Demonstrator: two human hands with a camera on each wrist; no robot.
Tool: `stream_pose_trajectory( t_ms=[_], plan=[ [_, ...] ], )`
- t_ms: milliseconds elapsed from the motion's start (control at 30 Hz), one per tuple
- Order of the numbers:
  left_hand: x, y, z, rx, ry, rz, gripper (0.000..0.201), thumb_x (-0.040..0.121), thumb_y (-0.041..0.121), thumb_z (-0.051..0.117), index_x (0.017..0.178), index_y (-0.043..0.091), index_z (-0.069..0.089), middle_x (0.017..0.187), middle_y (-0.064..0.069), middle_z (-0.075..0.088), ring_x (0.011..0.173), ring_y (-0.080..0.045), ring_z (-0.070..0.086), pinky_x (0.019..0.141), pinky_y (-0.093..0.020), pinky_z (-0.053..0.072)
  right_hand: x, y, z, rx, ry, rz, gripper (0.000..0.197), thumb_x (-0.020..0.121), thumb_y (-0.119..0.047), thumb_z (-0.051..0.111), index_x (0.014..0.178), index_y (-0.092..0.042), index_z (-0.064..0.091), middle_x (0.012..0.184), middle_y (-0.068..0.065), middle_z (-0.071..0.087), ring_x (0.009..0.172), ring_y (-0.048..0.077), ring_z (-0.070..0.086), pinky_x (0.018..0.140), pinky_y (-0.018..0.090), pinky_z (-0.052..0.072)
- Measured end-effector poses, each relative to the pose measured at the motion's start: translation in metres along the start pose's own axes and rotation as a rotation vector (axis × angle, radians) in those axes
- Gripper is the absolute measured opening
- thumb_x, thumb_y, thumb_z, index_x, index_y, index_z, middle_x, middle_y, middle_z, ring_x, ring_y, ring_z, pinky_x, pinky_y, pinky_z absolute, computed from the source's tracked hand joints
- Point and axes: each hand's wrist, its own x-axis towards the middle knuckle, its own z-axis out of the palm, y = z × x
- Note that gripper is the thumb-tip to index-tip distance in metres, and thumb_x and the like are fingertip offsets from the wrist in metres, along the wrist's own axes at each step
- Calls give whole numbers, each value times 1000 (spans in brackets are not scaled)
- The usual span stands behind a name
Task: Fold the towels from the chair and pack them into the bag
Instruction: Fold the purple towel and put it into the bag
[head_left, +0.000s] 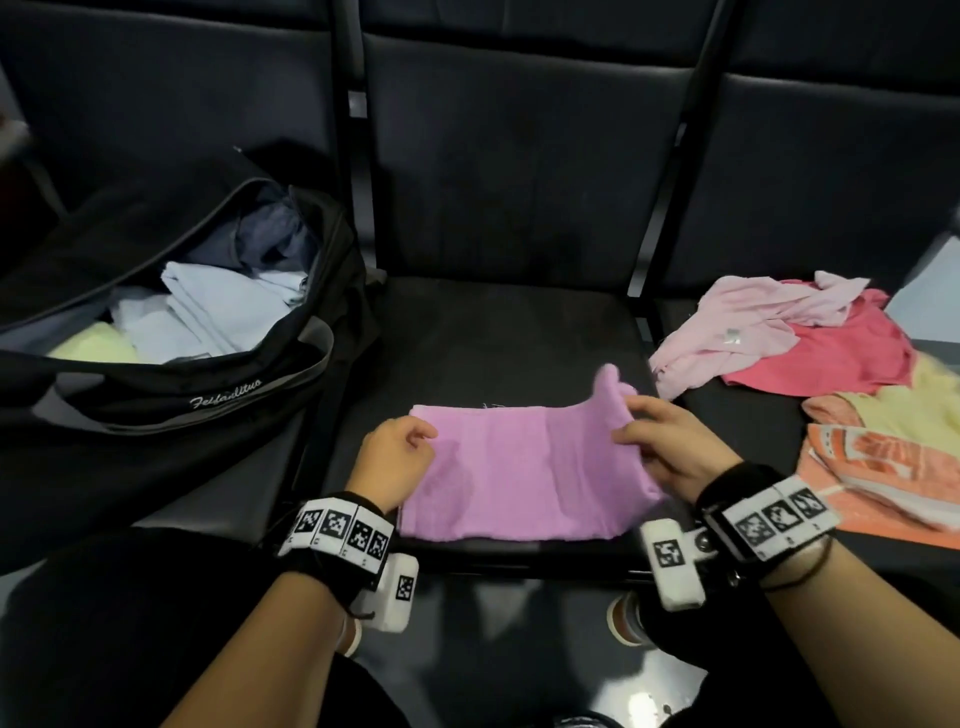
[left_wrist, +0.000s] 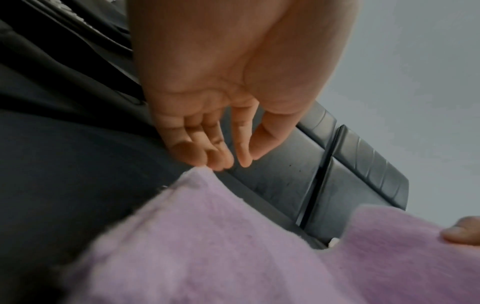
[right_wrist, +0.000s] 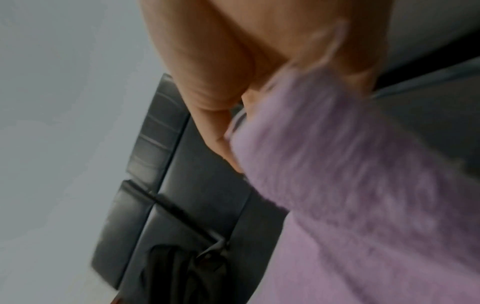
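Note:
A lilac towel lies half folded on the middle black chair seat. My right hand grips its right edge and lifts that end off the seat; the cloth drapes over the fingers in the right wrist view. My left hand hovers at the towel's left edge with fingers loosely curled, holding nothing; its fingertips sit just above the towel's corner. The open black bag stands on the left seat with folded pale blue and yellow towels inside.
Unfolded towels lie on the right seat: a pale pink one, a red one, a yellow one and an orange patterned one. Chair backs rise behind. My knees are below the seat's front edge.

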Motion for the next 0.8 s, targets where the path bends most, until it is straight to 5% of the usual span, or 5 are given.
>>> stream_pose_trajectory(
  t_ms=[167,267,367,567,800],
  plan=[
    [-8,15,5,-546,-161,-227,16,97,7,52,97,10,68,86,-11,71,63,-17,65,56,-28,53,-11,-18,87,-24,-163,-63,41,84,7,63,120,-12,62,79,6,56,50,8,53,41,21,44],
    [-11,15,4,-645,-202,-338,21,101,19,48,101,10,66,81,-7,67,59,-15,64,50,-23,50,-15,-11,124,-29,-313,-61,48,91,-6,66,134,-14,48,90,9,65,76,23,69,70,45,62],
    [-13,10,6,-558,-204,-379,24,100,19,53,122,13,59,97,-10,58,77,-19,56,62,-27,47,-15,3,126,-153,-311,-66,49,93,-19,66,137,-20,44,106,10,66,92,31,70,90,59,54],
    [-16,7,23,-307,-175,-68,54,79,-9,70,124,14,55,103,-7,60,90,-20,58,87,-35,50,-18,29,92,-200,-269,-127,44,88,3,61,129,-10,54,91,7,62,79,20,63,74,44,58],
    [-6,-1,6,-293,-64,36,56,70,-18,63,101,27,70,102,-2,65,79,-17,59,80,-31,51,-25,37,86,-456,-313,-373,37,82,-3,68,113,-24,66,99,-3,67,73,8,62,77,23,52]
  ],
)
